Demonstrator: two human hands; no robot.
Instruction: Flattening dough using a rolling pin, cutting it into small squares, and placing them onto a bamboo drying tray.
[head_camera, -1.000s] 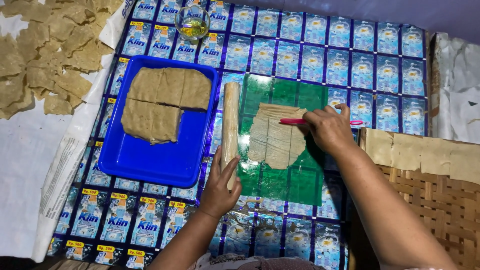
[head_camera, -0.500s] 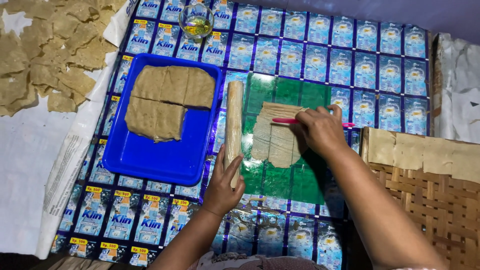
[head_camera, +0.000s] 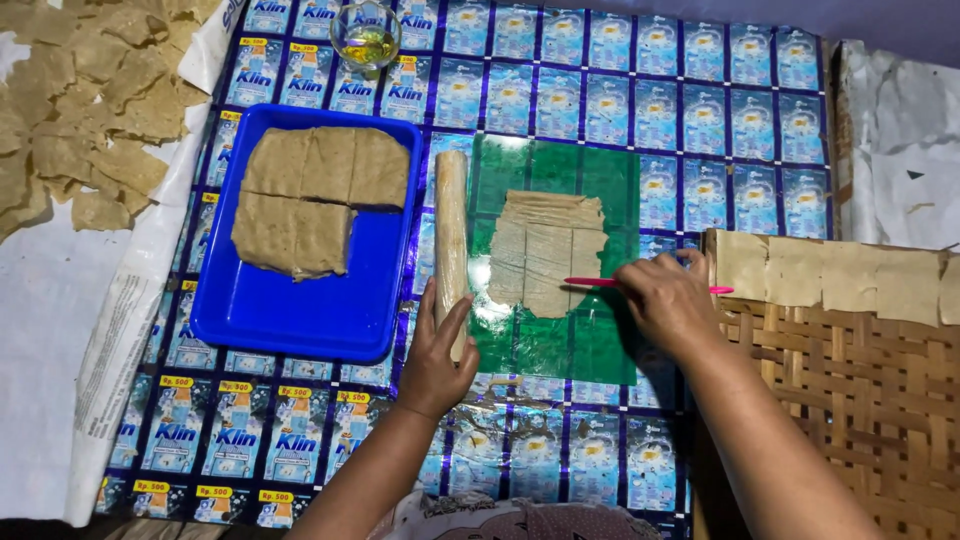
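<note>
Two hands work: left hand (head_camera: 436, 362) grips the rolling pin (head_camera: 451, 240); right hand (head_camera: 668, 302), now lower, pinches a pink stick (head_camera: 592, 282) over the thin dough sheet (head_camera: 546, 252).

Flattened dough and tools on the green sheet

Thin tan dough sheet (head_camera: 545, 250) lies flat mid-sheet; wooden rolling pin (head_camera: 451, 235) lies along the left edge; pink stick (head_camera: 590, 282) crosses the dough's right side.

Open passage: bare green sheet (head_camera: 560, 345) below the flattened dough sheet (head_camera: 548, 250). Left side closed by rolling pin (head_camera: 451, 240) under the left hand (head_camera: 436, 365), blue tray (head_camera: 300, 310) just beyond. Right side bounded by right hand (head_camera: 668, 305) and woven bamboo rack (head_camera: 850, 380). Far edge: glass of oil (head_camera: 366, 35), well apart.
</note>
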